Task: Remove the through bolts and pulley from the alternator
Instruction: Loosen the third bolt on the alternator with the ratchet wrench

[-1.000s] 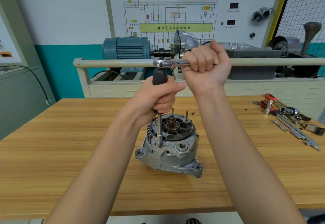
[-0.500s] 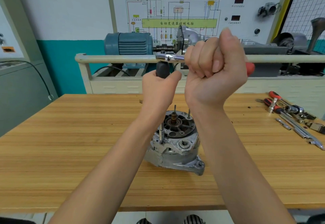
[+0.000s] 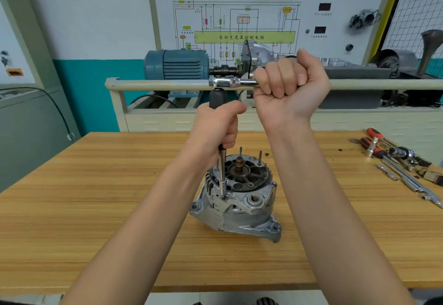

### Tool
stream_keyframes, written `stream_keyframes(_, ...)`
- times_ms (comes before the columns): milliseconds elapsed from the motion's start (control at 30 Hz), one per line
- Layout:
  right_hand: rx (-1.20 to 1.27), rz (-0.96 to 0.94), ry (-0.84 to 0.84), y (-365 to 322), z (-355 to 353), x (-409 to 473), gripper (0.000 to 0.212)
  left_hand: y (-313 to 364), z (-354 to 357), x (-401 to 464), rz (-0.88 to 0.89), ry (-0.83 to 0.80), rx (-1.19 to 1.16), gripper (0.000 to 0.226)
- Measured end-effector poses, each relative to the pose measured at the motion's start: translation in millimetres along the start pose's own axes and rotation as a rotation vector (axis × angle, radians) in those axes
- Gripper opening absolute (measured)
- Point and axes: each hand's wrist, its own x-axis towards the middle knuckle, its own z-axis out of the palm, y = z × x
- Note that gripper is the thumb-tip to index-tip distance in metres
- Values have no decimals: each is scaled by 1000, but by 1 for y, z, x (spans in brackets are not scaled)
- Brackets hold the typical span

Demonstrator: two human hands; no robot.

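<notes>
Two hands (image 3: 291,89), chrome ratchet (image 3: 233,81), ribbed alternator (image 3: 236,199)

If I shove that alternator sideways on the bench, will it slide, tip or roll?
The alternator looks like cast metal, so probably heavy for its size and slow to slide on the wooden table. It stands on end with lugs jutting out, so rolling seems unlikely. A push high up might tip it.

light: bright, even, diffuse indoor | shadows: soft, faint beneath the alternator (image 3: 236,205) on the surface (image 3: 96,209) | glare: small highlights on ratchet (image 3: 231,82) | focus: mostly sharp, slight softness | distortion: wide-angle bowing at edges
</notes>
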Motion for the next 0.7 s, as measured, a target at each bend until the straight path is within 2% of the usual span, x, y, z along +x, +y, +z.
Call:
stream_keyframes(133, -339, -317, -185, 18, 12, -20, 54, -4, 12, 3, 45, 252, 62, 37)
stream_keyframes(200, -494, -502, -233, 29, 19, -28, 45, -6, 14, 4, 76, 301, 86, 40)
stream_keyframes(267, -578, -581, -250, 35, 22, -33, 42, -7, 12, 3, 99, 292, 93, 42)
stream_keyframes(333, -550, -537, -273, 33, 21, -31, 44, -6, 6, 0, 103, 194, 79, 40)
stream_keyframes(433, -380, -285, -302, 18, 18, -21, 54, -1, -10, -2, 74, -101, -10, 43)
stream_keyframes(533, -89, 25, -150, 4, 10, -5, 62, 5, -21, -4, 47, -366, -51, 39)
stream_keyframes(600, 99, 149, -34, -2, 2, 2, 61, 7, -21, -4, 44, -422, -52, 36)
stream_keyframes(700, 192, 160, 38, -5, -3, 5, 54, 6, -14, -4, 7, -400, -62, 44)
